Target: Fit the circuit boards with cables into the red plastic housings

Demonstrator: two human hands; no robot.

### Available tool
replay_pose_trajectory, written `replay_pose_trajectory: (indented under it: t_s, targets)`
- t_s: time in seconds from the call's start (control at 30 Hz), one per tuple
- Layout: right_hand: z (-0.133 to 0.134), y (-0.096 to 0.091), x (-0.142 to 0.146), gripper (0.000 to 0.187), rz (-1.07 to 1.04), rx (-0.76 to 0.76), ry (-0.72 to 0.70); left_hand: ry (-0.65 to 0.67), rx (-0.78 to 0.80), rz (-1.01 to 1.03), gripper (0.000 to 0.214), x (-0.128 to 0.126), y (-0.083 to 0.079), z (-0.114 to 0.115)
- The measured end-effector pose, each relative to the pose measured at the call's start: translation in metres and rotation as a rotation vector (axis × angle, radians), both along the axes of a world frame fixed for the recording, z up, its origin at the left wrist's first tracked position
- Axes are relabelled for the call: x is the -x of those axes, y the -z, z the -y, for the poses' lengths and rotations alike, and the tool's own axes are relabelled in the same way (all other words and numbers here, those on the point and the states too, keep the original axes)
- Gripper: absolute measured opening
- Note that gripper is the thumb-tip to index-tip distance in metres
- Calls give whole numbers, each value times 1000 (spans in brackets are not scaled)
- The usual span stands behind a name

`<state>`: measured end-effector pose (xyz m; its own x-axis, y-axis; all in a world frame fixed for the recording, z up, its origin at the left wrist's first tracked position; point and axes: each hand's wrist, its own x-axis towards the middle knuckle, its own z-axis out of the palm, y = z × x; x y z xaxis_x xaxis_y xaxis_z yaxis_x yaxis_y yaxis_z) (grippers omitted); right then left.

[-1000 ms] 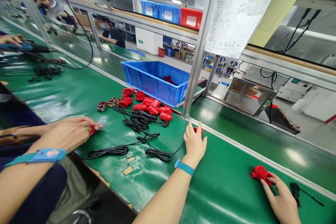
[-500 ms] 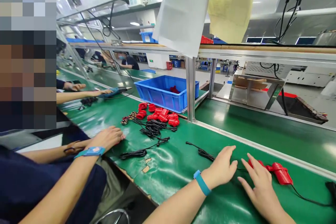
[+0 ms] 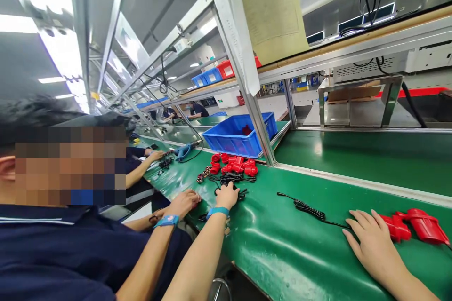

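My left hand [image 3: 227,196], with a blue wrist band, reaches over the pile of black cables [image 3: 243,178]. Its fingers are apart and bent down onto the cables; no firm grip shows. My right hand [image 3: 376,244] lies open, fingers spread, over the green bench beside a pair of red plastic fittings [image 3: 423,225]. A single bundled black cable [image 3: 309,209] stretches between my hands, one end running under my right fingers. Several red plastic fittings [image 3: 235,164] and a cluster of small metal parts [image 3: 203,174] lie just beyond my left hand.
A blue bin [image 3: 229,143] with something red inside stands behind the fittings, beside a metal post [image 3: 259,127]. A co-worker's hand [image 3: 183,204] rests at the bench edge on my left. Farther off lies a blue tool [image 3: 183,151]. Paper sheets [image 3: 270,14] hang overhead.
My left hand has moved left from near my right hand to the cable pile. The view has turned left and tilted. My right hand stays beside the red fittings.
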<state>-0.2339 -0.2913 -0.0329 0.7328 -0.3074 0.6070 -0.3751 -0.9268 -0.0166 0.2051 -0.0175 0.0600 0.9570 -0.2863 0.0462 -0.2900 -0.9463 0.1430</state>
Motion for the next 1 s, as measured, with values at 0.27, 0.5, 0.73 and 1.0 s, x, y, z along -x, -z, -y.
replay_pose_trajectory:
  t_s: [0.27,0.5,0.73,1.0]
  targets:
    - [12,3,5,42,37,21,80,30,-99,-30,39,1,18,-1]
    - [11,4,3,41,34,22,98,27,-8,-7,32,26,22,1]
    - [5,-8,10,42,-30,17,114,128,198,-52,19,73,16,23]
    - [6,-9,11,41,-33,19,101,313,406,-237,26,146,11,64]
